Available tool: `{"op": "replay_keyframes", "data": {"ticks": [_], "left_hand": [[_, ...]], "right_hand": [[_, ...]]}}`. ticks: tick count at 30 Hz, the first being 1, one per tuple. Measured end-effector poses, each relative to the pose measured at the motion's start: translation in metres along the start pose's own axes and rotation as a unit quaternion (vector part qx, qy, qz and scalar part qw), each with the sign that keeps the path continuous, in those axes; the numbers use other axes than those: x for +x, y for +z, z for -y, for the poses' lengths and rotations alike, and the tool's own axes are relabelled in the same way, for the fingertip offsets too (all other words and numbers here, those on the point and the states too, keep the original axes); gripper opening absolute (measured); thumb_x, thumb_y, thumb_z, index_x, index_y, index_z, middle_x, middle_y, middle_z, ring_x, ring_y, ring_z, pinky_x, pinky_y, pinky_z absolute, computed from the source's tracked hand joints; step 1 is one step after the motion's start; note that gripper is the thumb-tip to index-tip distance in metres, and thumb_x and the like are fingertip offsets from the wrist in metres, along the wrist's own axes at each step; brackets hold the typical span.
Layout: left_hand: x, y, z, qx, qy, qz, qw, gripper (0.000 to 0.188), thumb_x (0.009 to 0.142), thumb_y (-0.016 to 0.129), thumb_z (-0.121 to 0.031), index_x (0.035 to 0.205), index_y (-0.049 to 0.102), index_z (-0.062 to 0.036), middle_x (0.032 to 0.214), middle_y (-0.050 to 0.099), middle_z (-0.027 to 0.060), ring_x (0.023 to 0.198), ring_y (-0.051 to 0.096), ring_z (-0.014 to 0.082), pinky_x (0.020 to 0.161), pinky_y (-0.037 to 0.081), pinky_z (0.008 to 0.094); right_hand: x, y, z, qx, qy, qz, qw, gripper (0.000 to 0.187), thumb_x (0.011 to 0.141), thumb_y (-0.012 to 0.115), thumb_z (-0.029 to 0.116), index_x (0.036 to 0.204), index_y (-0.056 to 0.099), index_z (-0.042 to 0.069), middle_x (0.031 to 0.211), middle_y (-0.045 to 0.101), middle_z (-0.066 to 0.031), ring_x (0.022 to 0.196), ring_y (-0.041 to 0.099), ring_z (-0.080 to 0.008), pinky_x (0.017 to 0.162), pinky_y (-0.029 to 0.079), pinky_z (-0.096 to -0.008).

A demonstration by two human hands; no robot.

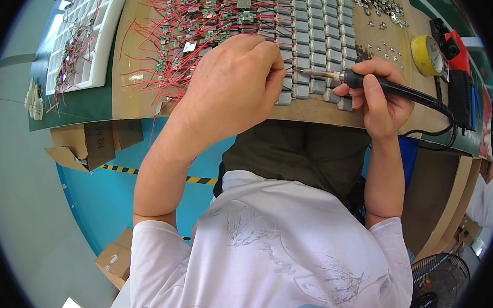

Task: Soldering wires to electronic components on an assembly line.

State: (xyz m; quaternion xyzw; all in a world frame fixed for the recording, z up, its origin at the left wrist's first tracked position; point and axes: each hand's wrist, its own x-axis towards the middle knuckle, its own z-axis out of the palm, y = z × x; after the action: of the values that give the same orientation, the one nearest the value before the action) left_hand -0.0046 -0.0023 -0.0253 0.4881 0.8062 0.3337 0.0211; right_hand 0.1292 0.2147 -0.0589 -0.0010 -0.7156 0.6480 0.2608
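Far left, a white plastic tray with box-shaped slots point(103, 55) sits near small green boards with thin red wires point(162, 63). Your left hand point(239, 70) is curled; its fingertips are hidden, so I can't tell what it grips. Just right are rows of small grey blocks point(318, 46). Over them points the soldering iron with a black handle point(354, 79), held in your right hand point(386, 110).

Right hand point(386, 99): closed round soldering iron point(399, 89), thumb on near side, fingers bent. Right forearm point(382, 169): near vertical in view, below the iron. Left hand point(234, 79): just left of the iron, back uppermost, fingers curled; fingertips hidden. Left forearm point(171, 144): slanting up rightward toward iron, elbow bent.
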Motion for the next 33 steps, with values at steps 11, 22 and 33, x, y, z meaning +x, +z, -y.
{"op": "replay_keyframes", "data": {"ticks": [11,22,33], "left_hand": [[0.0004,-0.0009,-0.0001,0.005,-0.007,0.005,1.000,0.006,0.082,0.066,-0.006,0.081,0.065,-0.0004,0.079,0.065,0.0119,0.081,0.064,0.0333,0.069,0.053,0.0446],[-0.0004,-0.0011,0.0001,0.004,-0.009,0.011,1.000,0.008,0.084,0.071,-0.007,0.086,0.065,-0.0023,0.078,0.062,0.0106,0.074,0.063,0.0285,0.065,0.051,0.0382],[0.0007,-0.0027,-0.0008,0.004,-0.008,0.014,1.000,0.009,0.085,0.072,-0.008,0.086,0.065,-0.0022,0.079,0.062,0.0108,0.073,0.064,0.0281,0.064,0.052,0.0377]], "right_hand": [[-0.0028,-0.0021,0.0017,0.010,0.021,-0.011,1.000,0.015,0.095,0.054,-0.003,0.104,0.064,-0.009,0.072,0.063,-0.0073,0.058,0.057,-0.0061,0.062,0.060,-0.0263],[-0.0040,0.0004,0.0016,0.033,-0.007,-0.017,0.999,0.015,0.095,0.054,-0.003,0.104,0.064,-0.009,0.071,0.062,-0.0067,0.058,0.059,-0.0072,0.058,0.056,-0.0234],[-0.0047,-0.0035,0.0001,0.022,-0.011,-0.008,1.000,0.015,0.095,0.055,-0.002,0.105,0.065,-0.008,0.077,0.070,-0.0108,0.062,0.066,-0.0087,0.052,0.048,-0.0173]]}}
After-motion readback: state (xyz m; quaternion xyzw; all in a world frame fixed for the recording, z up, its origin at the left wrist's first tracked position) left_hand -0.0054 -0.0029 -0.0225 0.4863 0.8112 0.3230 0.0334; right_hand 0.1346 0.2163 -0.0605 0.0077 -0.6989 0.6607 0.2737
